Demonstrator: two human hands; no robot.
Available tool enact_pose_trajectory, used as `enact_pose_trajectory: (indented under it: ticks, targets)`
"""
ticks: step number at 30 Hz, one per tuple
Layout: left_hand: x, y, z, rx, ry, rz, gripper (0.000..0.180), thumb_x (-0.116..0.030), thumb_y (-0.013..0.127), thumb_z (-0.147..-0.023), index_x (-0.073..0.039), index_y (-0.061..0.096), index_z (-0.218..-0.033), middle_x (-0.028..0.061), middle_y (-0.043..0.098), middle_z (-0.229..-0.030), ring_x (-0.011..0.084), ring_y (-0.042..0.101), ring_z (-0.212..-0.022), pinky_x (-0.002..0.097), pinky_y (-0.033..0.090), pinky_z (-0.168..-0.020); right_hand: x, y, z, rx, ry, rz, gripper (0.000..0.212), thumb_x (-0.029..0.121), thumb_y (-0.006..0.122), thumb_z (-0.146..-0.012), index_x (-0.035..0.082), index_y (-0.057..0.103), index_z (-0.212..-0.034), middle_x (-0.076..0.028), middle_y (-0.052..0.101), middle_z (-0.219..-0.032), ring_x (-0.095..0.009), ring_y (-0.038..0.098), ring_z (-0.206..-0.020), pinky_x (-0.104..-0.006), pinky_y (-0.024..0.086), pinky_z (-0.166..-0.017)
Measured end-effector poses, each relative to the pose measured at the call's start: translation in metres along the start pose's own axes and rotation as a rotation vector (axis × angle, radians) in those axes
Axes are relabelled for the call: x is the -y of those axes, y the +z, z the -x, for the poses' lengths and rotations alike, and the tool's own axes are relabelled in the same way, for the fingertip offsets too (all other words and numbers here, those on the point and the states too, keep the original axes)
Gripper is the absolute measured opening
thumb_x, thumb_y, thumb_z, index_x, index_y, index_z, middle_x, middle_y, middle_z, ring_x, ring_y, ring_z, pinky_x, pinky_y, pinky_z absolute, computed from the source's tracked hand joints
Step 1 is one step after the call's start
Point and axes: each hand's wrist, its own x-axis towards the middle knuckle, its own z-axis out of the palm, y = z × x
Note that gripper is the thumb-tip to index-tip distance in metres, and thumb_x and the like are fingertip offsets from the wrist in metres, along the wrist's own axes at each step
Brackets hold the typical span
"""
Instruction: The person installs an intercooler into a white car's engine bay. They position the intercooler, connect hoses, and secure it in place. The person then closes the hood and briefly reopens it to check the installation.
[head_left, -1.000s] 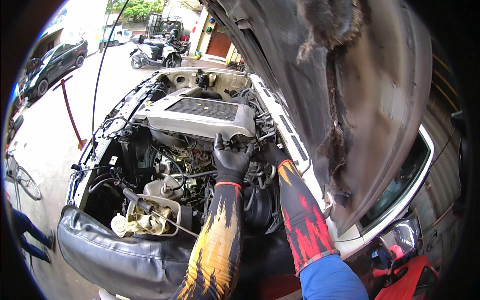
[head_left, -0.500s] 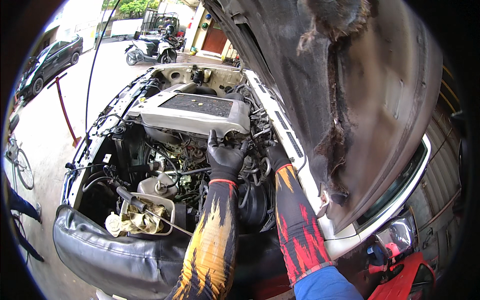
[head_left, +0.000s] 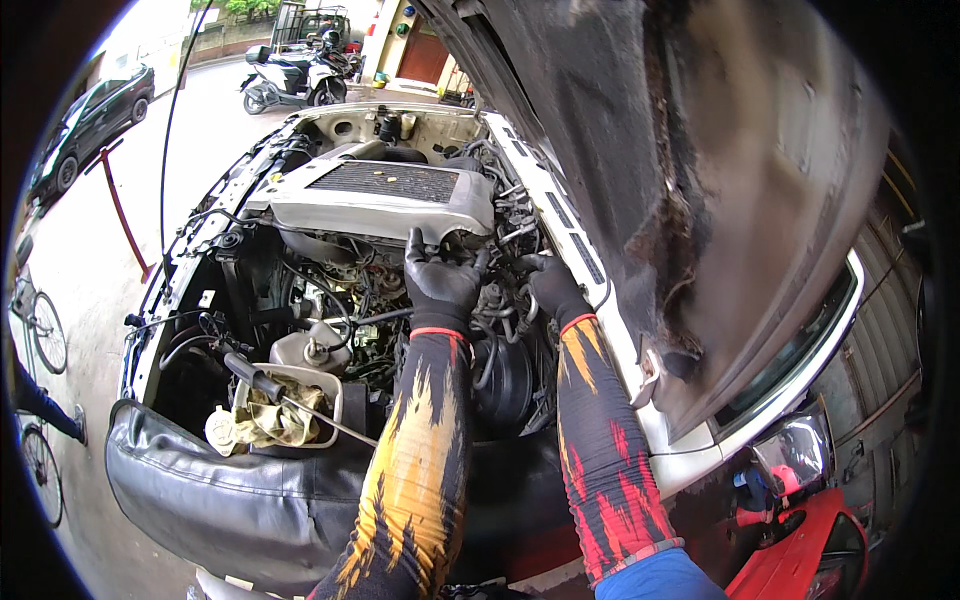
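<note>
Both my hands wear black gloves and reach into a car's engine bay. My left hand [head_left: 442, 285] is at the near edge of a silver top-mounted intercooler [head_left: 390, 213]. Its outer finger points up against that edge and its thumb stands apart; the middle fingers dip down, their tips hidden. My right hand [head_left: 556, 287] is to the right, among hoses and fittings beside the white cowl [head_left: 575, 235]. Its fingers are curled, and what they hold, if anything, cannot be made out. Below and between the forearms sits a round black brake booster [head_left: 503, 392].
The raised hood [head_left: 640, 150] hangs over the right side. A black fender cover [head_left: 230, 490] drapes the near edge. A tray [head_left: 345, 415] with a stained rag [head_left: 275, 418] and a long-shafted tool [head_left: 330, 420] stands at left, near a pale reservoir [head_left: 310, 348].
The view has shifted slightly, so the engine bay sits higher. My right hand shows more fully, its fingers curled leftward among the hoses. My left hand stays by the intercooler edge.
</note>
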Motion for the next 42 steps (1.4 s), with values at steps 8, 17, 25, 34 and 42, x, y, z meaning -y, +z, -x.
enact_pose_trajectory:
  ticks: [8,17,25,34,42]
  targets:
    - [-0.003,0.003,0.001,-0.035,-0.024,-0.033,0.062,-0.048,0.063,-0.090,-0.011,0.047,-0.137,0.0146,0.047,-0.142,0.0360,0.043,-0.132,0.0621,0.029,-0.112,-0.038,0.026,0.004,0.108,0.003,-0.093,0.044,0.012,0.059,-0.093,0.004,0.060,-0.136,-0.014,0.071,-0.119,-0.019,0.066,-0.103,-0.0335,0.049,-0.093]
    - [-0.008,-0.003,-0.004,-0.038,-0.096,0.013,0.073,-0.049,0.064,-0.089,-0.009,0.040,-0.146,0.0166,0.040,-0.152,0.0374,0.036,-0.141,0.0621,0.025,-0.116,0.028,-0.016,0.024,0.140,0.161,-0.018,0.044,0.025,0.068,-0.091,0.000,0.064,-0.126,-0.023,0.069,-0.118,-0.029,0.067,-0.108,-0.0377,0.049,-0.095]
    - [-0.007,-0.002,-0.004,-0.047,-0.070,-0.021,0.070,-0.048,0.064,-0.088,-0.008,0.045,-0.143,0.0169,0.046,-0.148,0.0374,0.040,-0.137,0.0633,0.028,-0.114,0.032,-0.039,0.032,0.287,0.118,0.044,0.042,0.017,0.067,-0.092,-0.006,0.061,-0.126,-0.017,0.070,-0.115,-0.024,0.068,-0.100,-0.0357,0.053,-0.088]
    - [-0.005,0.001,0.001,-0.048,-0.045,-0.030,0.063,-0.043,0.064,-0.089,-0.011,0.050,-0.141,0.0166,0.045,-0.150,0.0395,0.034,-0.143,0.0653,0.022,-0.117,-0.031,-0.022,0.009,0.523,0.201,-0.671,0.028,0.003,0.052,-0.098,-0.004,0.058,-0.124,-0.012,0.068,-0.108,-0.019,0.068,-0.093,-0.0327,0.057,-0.081]
    - [-0.007,-0.003,-0.003,-0.009,-0.027,-0.060,0.066,-0.043,0.063,-0.090,-0.010,0.045,-0.143,0.0172,0.040,-0.152,0.0397,0.031,-0.144,0.0673,0.021,-0.117,-0.028,-0.016,0.014,0.445,0.177,-0.498,0.029,0.007,0.059,-0.097,-0.003,0.059,-0.125,-0.007,0.069,-0.103,-0.014,0.065,-0.089,-0.0303,0.055,-0.080]
